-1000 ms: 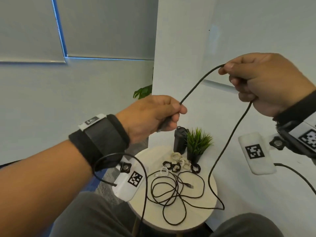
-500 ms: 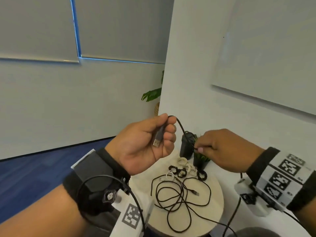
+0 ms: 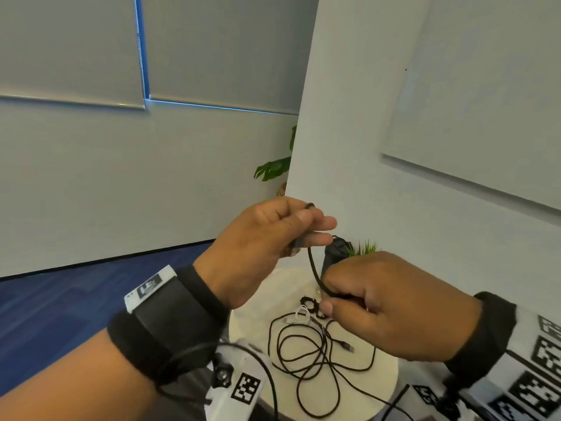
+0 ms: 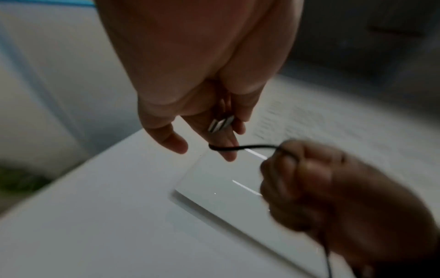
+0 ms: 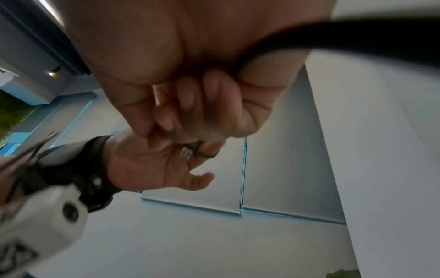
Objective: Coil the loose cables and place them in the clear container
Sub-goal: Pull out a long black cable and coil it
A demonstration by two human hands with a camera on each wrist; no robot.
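Observation:
My left hand (image 3: 308, 233) is raised above the small round table (image 3: 385, 375) and pinches the USB plug (image 3: 296, 249) of a black cable (image 3: 312, 265). The cable loops over the index finger, then drops in a short arc to my right hand (image 3: 332, 299), which grips it in curled fingers just below and to the right. The left wrist view shows the plug (image 4: 220, 124) between my fingers and the cable (image 4: 247, 147) running to the right fist (image 4: 309, 178). In the right wrist view the cable (image 5: 309, 37) leaves my right palm. Loose black cable (image 3: 303, 357) lies tangled on the table.
A dark cylinder (image 3: 335, 252) and a small green plant (image 3: 364, 247) stand at the table's far side, partly hidden by my right hand. Small black and white rings (image 3: 308, 306) lie near them. A white wall rises right behind the table; blue carpet lies to the left.
My right hand came down from high on the right to just below the left hand, sliding along the cable. The left hand turned and rose slightly, keeping the plug.

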